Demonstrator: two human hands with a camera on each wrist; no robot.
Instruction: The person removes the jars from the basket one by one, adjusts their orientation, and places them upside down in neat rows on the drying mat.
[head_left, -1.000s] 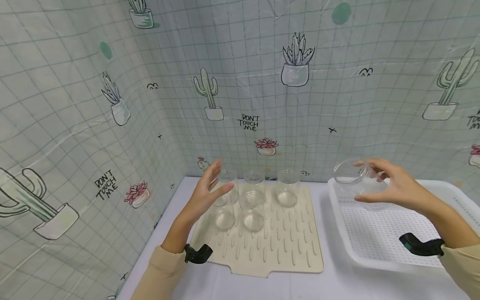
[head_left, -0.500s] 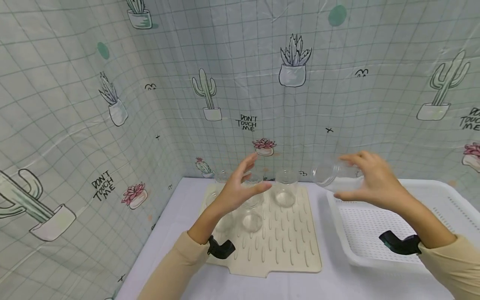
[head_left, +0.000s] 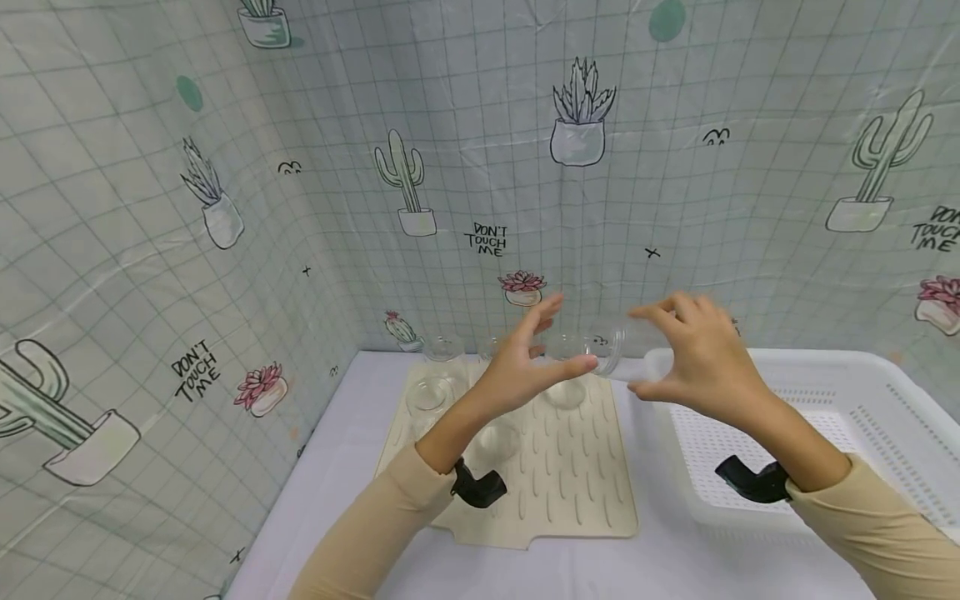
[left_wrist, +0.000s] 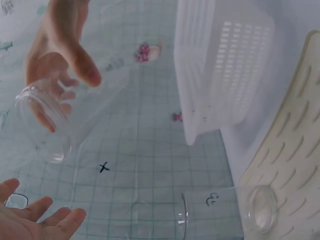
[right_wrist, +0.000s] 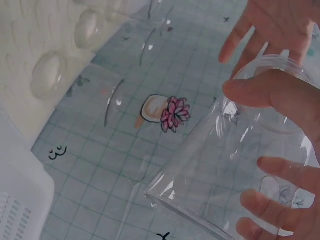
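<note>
Above the back of the mat, my right hand [head_left: 697, 358] holds a clear drinking glass [head_left: 607, 346] tipped on its side. The right wrist view shows its thumb and fingers curved round the glass [right_wrist: 240, 145]. My left hand [head_left: 525, 367] is raised to the left of the glass, fingers extended and thumb spread. In the left wrist view, a gap separates the left hand [left_wrist: 40, 220] from the glass [left_wrist: 85, 115]. Below, several similar clear glasses [head_left: 498, 437] stand upright on a beige ridged drying mat [head_left: 577, 492]; my left hand and forearm partly hide some of them.
A white perforated plastic basket [head_left: 720, 508] stands to the right of the mat on the white-covered table [head_left: 300, 517]. Behind and to the left hangs a grid-patterned cloth [head_left: 480, 142] printed with cactus drawings, close to the back glasses.
My right hand has carried the glass left, from over the basket to over the mat's back right. The left hand has moved right towards it, across the standing glasses.
</note>
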